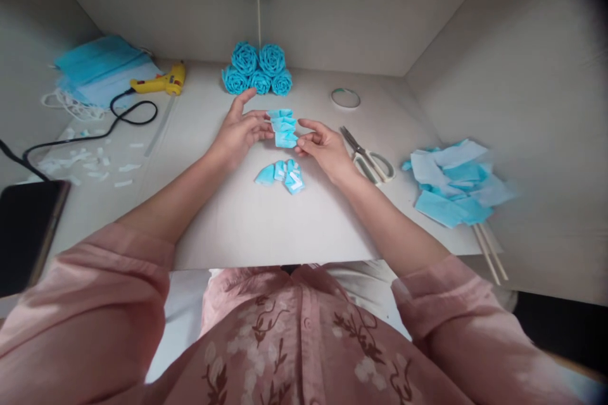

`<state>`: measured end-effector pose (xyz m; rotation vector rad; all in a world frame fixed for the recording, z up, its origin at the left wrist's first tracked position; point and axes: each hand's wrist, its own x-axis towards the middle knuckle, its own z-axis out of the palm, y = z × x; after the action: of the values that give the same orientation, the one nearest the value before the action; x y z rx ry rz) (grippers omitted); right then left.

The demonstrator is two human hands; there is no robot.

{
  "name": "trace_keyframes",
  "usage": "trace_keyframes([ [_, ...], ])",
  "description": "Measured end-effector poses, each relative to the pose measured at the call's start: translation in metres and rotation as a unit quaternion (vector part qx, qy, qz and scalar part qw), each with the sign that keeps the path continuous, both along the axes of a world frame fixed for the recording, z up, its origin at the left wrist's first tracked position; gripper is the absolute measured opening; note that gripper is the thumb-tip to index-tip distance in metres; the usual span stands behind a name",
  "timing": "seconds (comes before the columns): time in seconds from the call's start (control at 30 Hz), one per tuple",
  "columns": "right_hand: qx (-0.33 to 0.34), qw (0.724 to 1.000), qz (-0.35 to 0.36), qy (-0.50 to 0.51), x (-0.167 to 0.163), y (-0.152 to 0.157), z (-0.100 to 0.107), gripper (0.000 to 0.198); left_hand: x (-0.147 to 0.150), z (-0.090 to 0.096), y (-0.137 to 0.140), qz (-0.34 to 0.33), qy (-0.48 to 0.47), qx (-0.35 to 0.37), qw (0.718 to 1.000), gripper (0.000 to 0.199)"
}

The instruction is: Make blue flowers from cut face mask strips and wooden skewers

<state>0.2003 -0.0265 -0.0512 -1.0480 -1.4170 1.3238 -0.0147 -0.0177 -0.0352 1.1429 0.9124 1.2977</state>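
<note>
Okay, far left: dark flat phone or tablet (28, 228) at the table edge, glossy. Above it a stack of blue face masks (102, 69), soft pleated fabric, with white ear loops spilling out. Just right, a yellow glue gun (161, 82), hard plastic, black cord (95, 133) looping across the table (266, 228), a pale matte surface. Small white strips (90, 164) scattered near the cord. Left hand (237, 133) pinches the left edge of a folded blue fabric strip (284, 128), thumb and fingers closed on it, index finger raised. The strip is held just above the table, centre, between both hands, stacked in pleats. Right hand (325, 149) grips its lower right edge, fingers curled. Below the strip, a small pile of cut blue pieces (285, 176) with white edging lies on the table. Behind, five rolled blue fabric roses (259, 69), spiral-textured, clustered against the back wall. Right of those, a thin tape ring (345, 98). Scissors (368, 158), pale handles, metal blades, just beside the right hand. Far right, a heap of blue and white fabric scraps (456, 183) over thin wooden sticks (491, 253).
</note>
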Motion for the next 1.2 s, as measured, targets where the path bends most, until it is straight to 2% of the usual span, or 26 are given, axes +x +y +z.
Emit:
trace_keyframes([
  [0.1, -0.024, 1.0, -0.017, -0.005, -0.008, 0.009, 0.002, 0.048, -0.008, -0.006, 0.009, 0.019, 0.046, 0.058, 0.997, 0.065],
  [0.2, -0.041, 0.996, -0.039, -0.064, -0.009, 0.022, 0.004, 0.049, -0.018, -0.018, 0.021, 0.075, 0.157, 0.115, 0.978, 0.064],
  [0.27, -0.025, 0.993, -0.054, -0.103, -0.006, 0.029, 0.005, 0.049, -0.024, -0.025, 0.027, 0.119, 0.244, 0.13, 0.954, 0.059],
  [0.37, 0.016, 0.991, -0.071, -0.111, 0.005, 0.035, 0.007, 0.044, -0.026, -0.03, 0.028, 0.139, 0.329, 0.126, 0.926, 0.044],
  [0.57, 0.028, 0.988, -0.064, -0.137, 0.021, 0.023, 0.01, 0.035, -0.021, -0.027, 0.019, 0.125, 0.43, 0.123, 0.886, 0.028],
  [0.73, 0.053, 0.973, -0.045, -0.221, 0.019, 0.022, 0.007, 0.039, -0.019, -0.023, 0.013, 0.094, 0.471, 0.189, 0.857, 0.039],
  [0.83, 0.095, 0.953, -0.055, -0.283, 0.014, 0.033, 0.005, 0.041, -0.019, -0.02, 0.01, 0.062, 0.516, 0.258, 0.814, 0.042],
  [0.93, 0.134, 0.928, -0.057, -0.343, 0.009, 0.044, 0.006, 0.042, -0.018, -0.02, 0.008, 0.049, 0.568, 0.267, 0.777, 0.04],
  [1.0, 0.145, 0.916, -0.049, -0.37, 0.005, 0.049, 0.007, 0.042, -0.018, -0.022, 0.009, 0.056, 0.582, 0.258, 0.769, 0.039],
  [1.2, 0.175, 0.893, -0.004, -0.414, -0.008, 0.062, 0.007, 0.043, -0.019, -0.025, 0.012, 0.042, 0.58, 0.25, 0.774, 0.037],
])
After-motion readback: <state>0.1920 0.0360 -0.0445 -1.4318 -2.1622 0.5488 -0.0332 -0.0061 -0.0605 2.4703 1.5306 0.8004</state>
